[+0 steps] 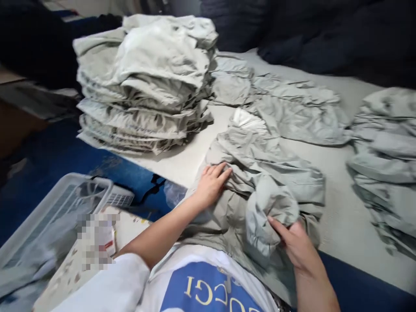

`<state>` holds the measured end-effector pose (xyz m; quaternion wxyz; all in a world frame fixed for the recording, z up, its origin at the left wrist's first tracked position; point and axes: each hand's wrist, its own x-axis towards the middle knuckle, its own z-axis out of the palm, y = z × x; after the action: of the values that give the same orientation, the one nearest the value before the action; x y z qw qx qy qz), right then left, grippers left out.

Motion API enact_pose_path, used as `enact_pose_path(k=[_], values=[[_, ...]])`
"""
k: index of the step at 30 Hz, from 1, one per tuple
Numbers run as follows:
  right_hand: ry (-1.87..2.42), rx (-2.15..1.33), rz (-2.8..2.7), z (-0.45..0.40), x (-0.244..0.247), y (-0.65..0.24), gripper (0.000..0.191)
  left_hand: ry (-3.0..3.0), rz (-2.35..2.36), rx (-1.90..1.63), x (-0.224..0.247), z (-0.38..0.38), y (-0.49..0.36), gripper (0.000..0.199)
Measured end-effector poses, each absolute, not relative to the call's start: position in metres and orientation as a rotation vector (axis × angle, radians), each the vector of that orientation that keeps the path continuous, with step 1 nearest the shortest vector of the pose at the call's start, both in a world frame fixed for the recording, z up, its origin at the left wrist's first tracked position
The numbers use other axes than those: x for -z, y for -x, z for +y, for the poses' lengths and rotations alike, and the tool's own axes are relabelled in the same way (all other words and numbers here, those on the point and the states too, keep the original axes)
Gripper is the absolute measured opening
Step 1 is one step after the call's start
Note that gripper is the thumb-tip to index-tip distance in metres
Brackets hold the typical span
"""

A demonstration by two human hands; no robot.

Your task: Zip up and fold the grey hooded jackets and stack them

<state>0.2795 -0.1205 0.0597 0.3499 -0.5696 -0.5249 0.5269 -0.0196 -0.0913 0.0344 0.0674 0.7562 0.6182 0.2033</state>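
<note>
Pinning down a pale grey-green jacket (263, 182) with both hands here. Left hand (211, 186) is open, fingers (216, 173) spread and lying flat on the crumpled cloth, not gripping anything. Right hand (294, 247) is clenched round a bunched, rounded fold (271, 212) of the same jacket, can't tell if that's a sleeve or a hood. The jacket lies rumpled on a pale surface (351, 216), right up against the person's white T-shirt (204, 290) with its blue panel and yellow lettering. Just past it, a second jacket (292, 108) is spread out, with a white patch (248, 119) showing between the two. Off to the left sits a tall stack of folded jackets (143, 86), and a looser pile (385, 160) lies at the right. Near the left arm there's a clear plastic crate (48, 216) beside a blue mat (97, 173). Dark fabric (325, 34) is heaped along the back.
</note>
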Motion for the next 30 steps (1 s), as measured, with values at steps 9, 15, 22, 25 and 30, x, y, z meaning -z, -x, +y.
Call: enact_pose_path(k=[9, 15, 22, 25, 30], values=[[1.466, -1.419, -1.361, -0.078, -0.115, -0.349, 0.063, -2.034, 2.198, -0.809, -0.051, -0.082, 0.087, 0.065], [1.557, -0.954, -1.229, -0.041, -0.093, -0.357, 0.048, -2.066, 1.720, -0.651, -0.063, -0.078, 0.115, 0.042], [1.523, -0.646, -1.858, -0.045, -0.076, -0.329, 0.051, -2.115, 1.745, -0.969, -0.072, -0.040, 0.092, 0.034], [1.584, -0.514, -2.142, -0.049, -0.055, -0.325, 0.059, -2.156, 1.842, -0.755, -0.060, -0.021, 0.079, 0.038], [1.619, -0.600, -2.081, -0.066, -0.065, -0.351, 0.061, -1.958, 1.959, -0.775, -0.050, -0.011, 0.088, 0.021]])
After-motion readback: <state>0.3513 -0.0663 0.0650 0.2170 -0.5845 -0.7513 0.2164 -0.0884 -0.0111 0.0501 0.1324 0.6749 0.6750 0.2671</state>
